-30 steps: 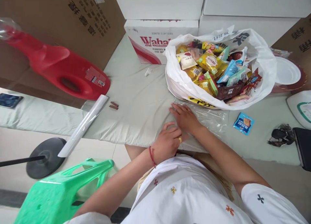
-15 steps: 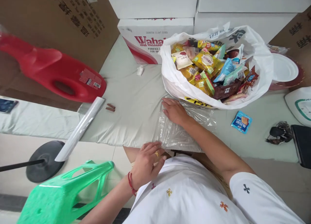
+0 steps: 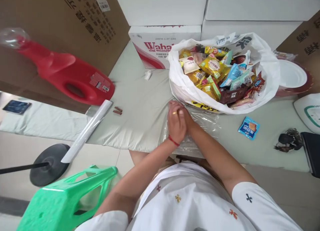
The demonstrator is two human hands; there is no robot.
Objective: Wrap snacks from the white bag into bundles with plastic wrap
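Crinkled clear plastic (image 3: 203, 122) lies flat at the table's front edge, below a white bag (image 3: 271, 80) full of wrapped snacks. My left hand (image 3: 177, 124), with a ring and a red cord at the wrist, is at the plastic's far left corner. Its fingers are bent and pressed together, their tips hidden. Close against it, my right hand (image 3: 189, 121) rests over the same plastic, its fingers mostly covered by my left hand. Whether the folded plastic is a bag or a sheet does not show.
A blue snack packet (image 3: 249, 128), keys (image 3: 288, 140) and a black object (image 3: 310, 152) lie to the right. On the left are a red jug (image 3: 75, 77), a white strip (image 3: 87, 131) and small brown pieces (image 3: 117, 110). A green stool (image 3: 52, 204) stands below; boxes (image 3: 155, 47) line the back.
My left hand has moved up and right from the plastic's near left corner to meet my right hand at the far one. The view has shifted slightly.
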